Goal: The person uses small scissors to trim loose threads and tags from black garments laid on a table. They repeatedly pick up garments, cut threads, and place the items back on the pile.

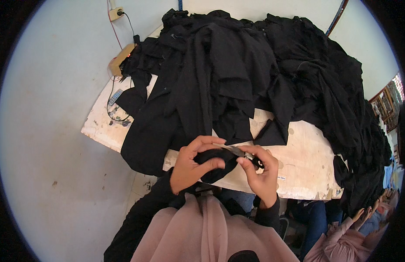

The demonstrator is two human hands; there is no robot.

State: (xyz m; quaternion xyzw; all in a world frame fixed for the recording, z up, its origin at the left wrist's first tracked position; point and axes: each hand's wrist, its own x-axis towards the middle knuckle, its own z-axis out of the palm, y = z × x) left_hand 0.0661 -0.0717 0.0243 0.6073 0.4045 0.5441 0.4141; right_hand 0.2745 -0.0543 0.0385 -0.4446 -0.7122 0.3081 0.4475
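My left hand point(186, 168) grips a small piece of black cloth point(217, 175) near the table's front edge, its thumb and fingers curled around the fabric. Between the thumb and fingers of my right hand point(265, 170) is a small metal-bladed cutting tool, apparently thread snips point(237, 151). Its blade points left and lies against or very close to the cloth by my left fingertips. The tool's dark handle is partly hidden in my right palm. Just beyond both hands, a large heap of black fabric point(235, 59) covers much of the table.
The worn, pale wooden tabletop point(307, 154) shows along the front. At the left lie a remote control point(115, 97) and a looped black cable point(108, 106), below a box-like power unit point(119, 62). A wall socket point(116, 13) is above. Another person's sleeve point(343, 242) shows at lower right.
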